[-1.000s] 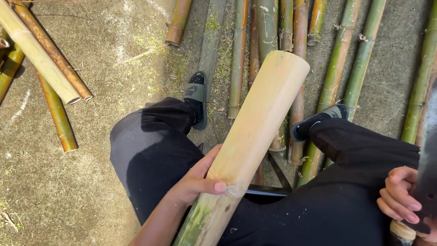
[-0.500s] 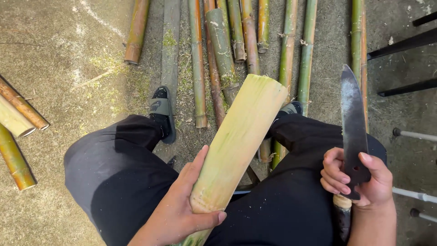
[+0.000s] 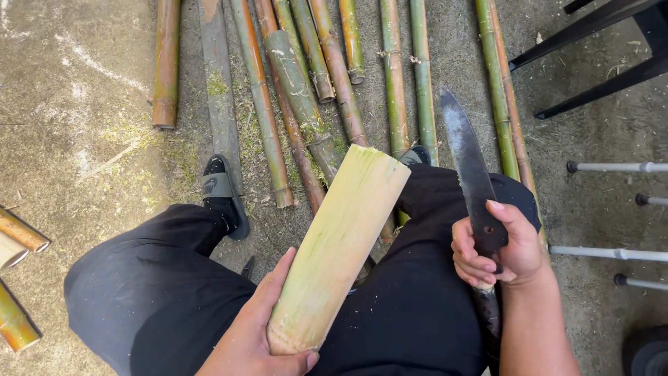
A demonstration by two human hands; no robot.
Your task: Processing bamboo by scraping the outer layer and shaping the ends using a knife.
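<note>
My left hand (image 3: pixel 257 334) grips the lower end of a pale, peeled bamboo section (image 3: pixel 341 244) that slants up and away between my knees. My right hand (image 3: pixel 497 251) is closed around the handle of a long dark machete (image 3: pixel 470 163), whose blade points up and away, just right of the bamboo and apart from it. I sit in black trousers (image 3: pixel 153 285), with a foot in a black sandal (image 3: pixel 223 191) at the left.
Several green and brown bamboo poles (image 3: pixel 306 104) lie on the concrete ahead of my legs. More cut pieces (image 3: pixel 17 244) lie at the left edge. Black furniture legs (image 3: pixel 591 42) and white metal legs (image 3: pixel 612 167) stand on the right.
My right hand has brought the machete in from the right edge and raised it beside the bamboo. The view has swung right, so the left pieces slid toward the edge.
</note>
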